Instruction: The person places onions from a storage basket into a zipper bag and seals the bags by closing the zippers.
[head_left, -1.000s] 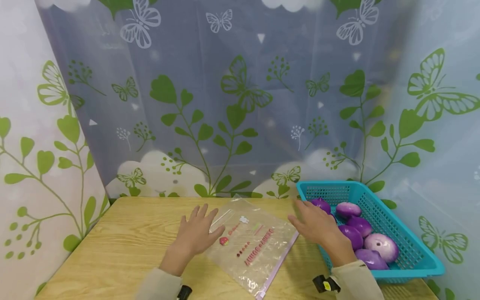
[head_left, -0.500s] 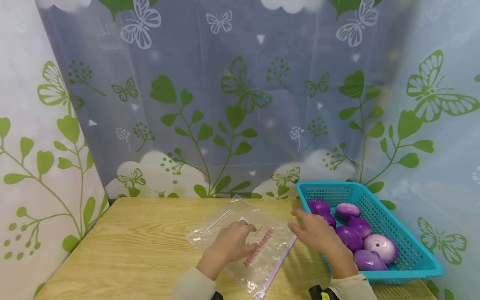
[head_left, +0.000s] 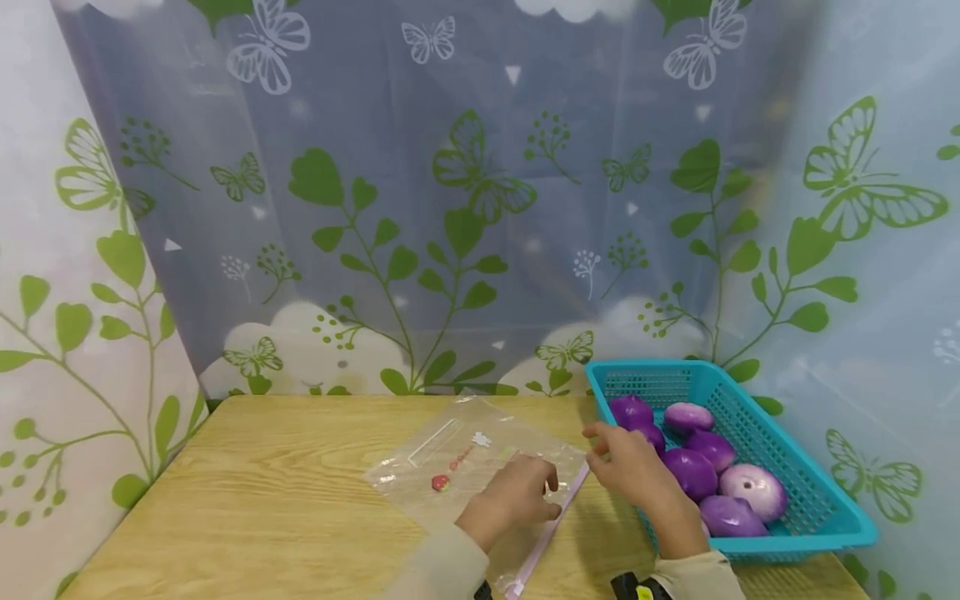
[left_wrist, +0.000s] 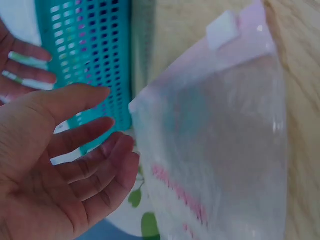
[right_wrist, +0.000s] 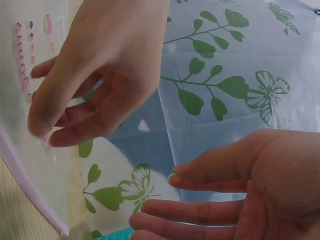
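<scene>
A clear plastic zip bag (head_left: 427, 458) with red printing lies flat and slanted on the wooden table, its lilac zip strip (head_left: 542, 546) along the right side. Above the bag's right half hovers my left hand (head_left: 516, 493), fingers loosely bent and holding nothing; in the left wrist view the hand (left_wrist: 70, 165) is apart from the bag (left_wrist: 225, 140). My right hand (head_left: 637, 468) hangs between the zip strip and the basket, with bare, relaxed fingers. In the right wrist view this hand (right_wrist: 240, 195) faces the left hand (right_wrist: 100, 75) across a gap.
A turquoise perforated basket (head_left: 821, 467) stands at the table's right side, holding several purple onions (head_left: 690, 473). The wooden table (head_left: 262, 492) extends to the left of the bag. Patterned cloth (head_left: 480, 250) hangs behind and along both sides.
My left hand has moved right, from the bag's left edge over to its right half. My right hand has shifted only slightly, its fingers bending a little more. The bag stays in place.
</scene>
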